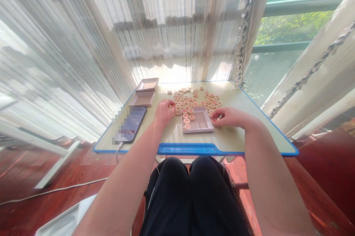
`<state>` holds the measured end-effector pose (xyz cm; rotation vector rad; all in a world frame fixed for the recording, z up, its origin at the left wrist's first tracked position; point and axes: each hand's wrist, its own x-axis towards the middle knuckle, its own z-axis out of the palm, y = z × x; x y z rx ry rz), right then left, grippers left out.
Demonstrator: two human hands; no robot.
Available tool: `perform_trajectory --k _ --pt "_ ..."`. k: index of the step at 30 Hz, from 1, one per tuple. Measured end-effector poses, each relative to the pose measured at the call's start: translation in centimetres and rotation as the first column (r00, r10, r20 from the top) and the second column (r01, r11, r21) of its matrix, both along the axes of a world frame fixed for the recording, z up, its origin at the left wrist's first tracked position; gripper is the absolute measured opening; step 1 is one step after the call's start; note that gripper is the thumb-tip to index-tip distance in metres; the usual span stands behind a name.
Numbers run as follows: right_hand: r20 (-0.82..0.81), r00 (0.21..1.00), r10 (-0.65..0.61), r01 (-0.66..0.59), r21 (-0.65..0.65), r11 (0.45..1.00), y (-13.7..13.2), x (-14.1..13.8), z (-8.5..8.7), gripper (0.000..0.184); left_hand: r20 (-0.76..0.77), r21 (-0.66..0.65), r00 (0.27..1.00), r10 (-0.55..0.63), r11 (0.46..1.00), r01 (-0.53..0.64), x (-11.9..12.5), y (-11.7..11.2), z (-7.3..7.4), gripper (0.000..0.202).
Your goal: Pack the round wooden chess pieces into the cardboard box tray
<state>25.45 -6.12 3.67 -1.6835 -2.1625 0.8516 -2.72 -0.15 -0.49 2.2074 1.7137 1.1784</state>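
A shallow open box (198,131) lies near the table's front, with several round wooden Chinese chess pieces (187,121) inside, along its left and upper left; red characters show on them. Left of the box, my left hand (164,113) is closed, thumb and finger pinched round a Chinese chess piece that is partly hidden. My right hand (229,117) is just off the box's right side, its fingers curled in on a Chinese chess piece, also partly covered. Beyond the box, many loose pieces (186,100) are spread, with another cluster (212,99) to the right.
Two more shallow boxes (142,99) sit at the table's back left, one propped against the other. A phone (134,125) with a white cable (118,151) lies at the left. The table (244,99) has a blue edge and front groove (188,149). Curtains (177,36) hang behind.
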Motion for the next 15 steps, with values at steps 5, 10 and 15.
perform_trajectory --k 5,10,15 --pt "-0.013 1.000 -0.025 0.026 0.054 0.998 0.09 -0.14 -0.02 0.027 0.013 -0.002 1.000 -0.014 1.000 0.014 -0.13 -0.05 -0.18 0.010" --pt "0.013 0.998 -0.059 0.056 0.128 0.990 0.16 -0.32 0.03 0.027 0.029 -0.021 1.000 0.007 1.000 -0.006 -0.12 -0.14 -0.09 0.010" --pt "0.040 0.996 -0.077 0.070 0.158 0.985 0.46 -0.36 -0.25 0.026 0.073 -0.025 0.995 0.071 0.997 -0.070 -0.23 0.37 -0.16 0.014"
